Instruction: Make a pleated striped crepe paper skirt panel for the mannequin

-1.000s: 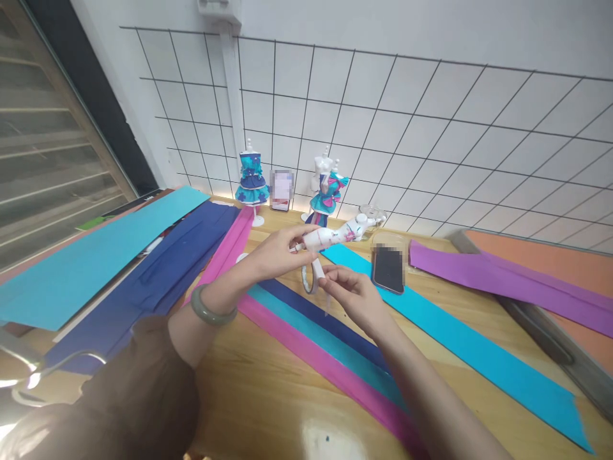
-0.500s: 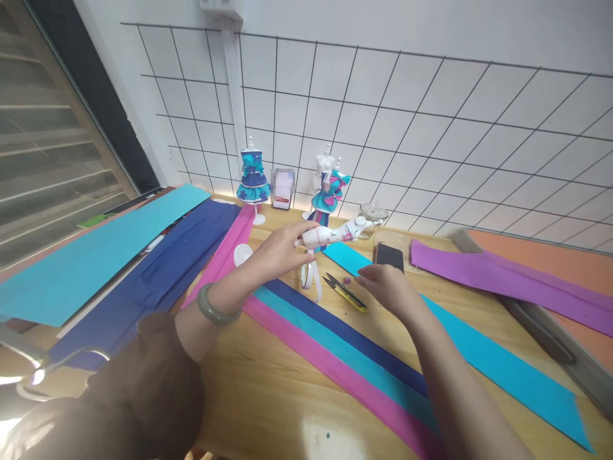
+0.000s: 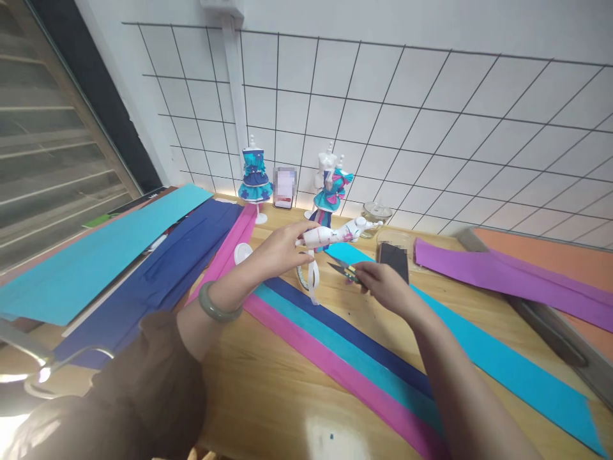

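The snips [image 3: 347, 270] have left the tabletop [image 3: 268, 383]: the right hand [image 3: 385, 286] now grips them, bringing a cutting edge near the dangling tape [image 3: 311, 262]. Apart from it, the left hand [image 3: 282, 250] still clasps the mannequin [image 3: 318, 237], tilted above the tabletop.

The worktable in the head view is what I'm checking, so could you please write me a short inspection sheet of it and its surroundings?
Surface: wooden table, crossed by coloured strips.
Things in work: white dress form, held tilted; white tape hanging beneath it; snips.
Clutter: phone, clear jar, dressed forms standing at the back.
Left hand: grips the white dress form.
Right hand: grips the snips.
Cables: nothing seen.
Surroundings: white wall with black grid behind the table.
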A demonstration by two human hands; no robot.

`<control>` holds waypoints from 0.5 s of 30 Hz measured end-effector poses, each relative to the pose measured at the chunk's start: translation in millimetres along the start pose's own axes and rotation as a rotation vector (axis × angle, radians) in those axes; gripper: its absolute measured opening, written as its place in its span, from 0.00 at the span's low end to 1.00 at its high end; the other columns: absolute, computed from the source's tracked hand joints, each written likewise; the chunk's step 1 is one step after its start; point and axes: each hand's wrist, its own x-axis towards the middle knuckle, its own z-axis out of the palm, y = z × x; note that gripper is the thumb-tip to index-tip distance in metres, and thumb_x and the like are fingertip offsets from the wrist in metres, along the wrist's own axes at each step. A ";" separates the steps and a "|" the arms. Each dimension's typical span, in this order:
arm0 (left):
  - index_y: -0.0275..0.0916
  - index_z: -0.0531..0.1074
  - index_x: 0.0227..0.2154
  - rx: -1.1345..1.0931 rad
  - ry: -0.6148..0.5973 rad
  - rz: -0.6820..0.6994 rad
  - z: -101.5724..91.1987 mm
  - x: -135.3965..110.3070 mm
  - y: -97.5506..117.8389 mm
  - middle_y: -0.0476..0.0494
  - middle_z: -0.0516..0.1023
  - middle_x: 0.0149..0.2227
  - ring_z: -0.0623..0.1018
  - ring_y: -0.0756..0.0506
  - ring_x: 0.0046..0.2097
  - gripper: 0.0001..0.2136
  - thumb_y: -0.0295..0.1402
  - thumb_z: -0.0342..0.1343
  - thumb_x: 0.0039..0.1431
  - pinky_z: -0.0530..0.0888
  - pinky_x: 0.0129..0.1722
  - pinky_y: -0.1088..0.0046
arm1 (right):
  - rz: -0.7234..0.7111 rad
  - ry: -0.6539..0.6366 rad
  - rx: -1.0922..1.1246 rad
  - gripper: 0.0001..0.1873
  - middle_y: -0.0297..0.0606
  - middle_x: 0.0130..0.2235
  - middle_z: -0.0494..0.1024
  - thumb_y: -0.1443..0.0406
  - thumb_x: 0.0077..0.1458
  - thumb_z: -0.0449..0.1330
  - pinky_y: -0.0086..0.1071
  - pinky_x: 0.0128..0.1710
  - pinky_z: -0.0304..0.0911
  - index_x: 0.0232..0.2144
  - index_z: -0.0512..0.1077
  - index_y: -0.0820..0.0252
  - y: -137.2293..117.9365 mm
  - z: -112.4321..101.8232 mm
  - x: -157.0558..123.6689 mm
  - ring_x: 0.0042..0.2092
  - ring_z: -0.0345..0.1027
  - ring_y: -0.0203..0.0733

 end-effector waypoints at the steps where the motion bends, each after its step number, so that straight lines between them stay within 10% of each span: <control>1: 0.44 0.64 0.47 -0.009 -0.012 -0.002 0.0 -0.3 0.6 0.48 0.73 0.42 0.71 0.47 0.41 0.23 0.25 0.56 0.45 0.67 0.37 0.71 | 0.002 -0.012 0.118 0.18 0.33 0.22 0.68 0.57 0.57 0.44 0.27 0.22 0.53 0.30 0.70 0.60 -2.4 -6.5 -3.3 0.24 0.61 0.34; 10: 0.44 0.64 0.47 -0.095 -0.156 -0.001 0.2 -6.6 18.5 0.49 0.73 0.42 0.72 0.47 0.41 0.23 0.28 0.57 0.46 0.68 0.40 0.70 | -0.015 -0.182 0.587 0.22 0.31 0.24 0.64 0.49 0.47 0.57 0.26 0.19 0.45 0.37 0.68 0.60 -17.6 -16.4 -17.4 0.22 0.51 0.29; 15: 0.45 0.64 0.49 -0.112 -0.186 0.001 -0.1 -9.8 24.8 0.48 0.72 0.45 0.71 0.46 0.44 0.24 0.29 0.57 0.46 0.68 0.40 0.70 | -0.021 -0.287 0.663 0.19 0.28 0.19 0.59 0.50 0.46 0.57 0.27 0.17 0.37 0.23 0.66 0.61 -11.0 -15.2 -12.3 0.19 0.44 0.27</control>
